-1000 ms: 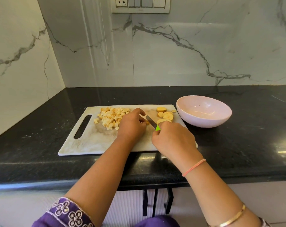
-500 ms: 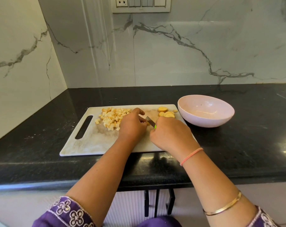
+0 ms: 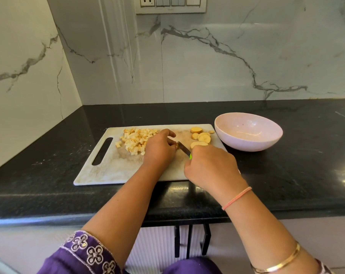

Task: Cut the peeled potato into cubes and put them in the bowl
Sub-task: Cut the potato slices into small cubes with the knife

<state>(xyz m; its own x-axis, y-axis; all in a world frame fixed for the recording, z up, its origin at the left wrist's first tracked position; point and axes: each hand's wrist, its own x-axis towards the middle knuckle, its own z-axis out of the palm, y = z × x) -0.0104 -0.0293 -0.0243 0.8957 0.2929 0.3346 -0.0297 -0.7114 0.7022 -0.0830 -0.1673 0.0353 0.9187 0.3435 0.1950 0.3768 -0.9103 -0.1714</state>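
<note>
Right hand (image 3: 211,169) grips the green-handled knife (image 3: 184,148); left hand (image 3: 159,150), fingers curled, pinches a small piece (image 3: 177,147) at its blade. Scuffed white board (image 3: 108,171): cubes (image 3: 137,141) heaped at 10 o'clock, about five round slices (image 3: 202,137) at 1, one smooth bowl (image 3: 248,143) at 2.

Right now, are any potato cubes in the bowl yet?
No, the bowl holds no cubes; the cubes lie piled on the cutting board.

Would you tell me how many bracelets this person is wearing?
2, both on the right arm: a pink thread band at the wrist and a gold bangle further up. The left forearm shows none; its sleeve may hide one.
</note>
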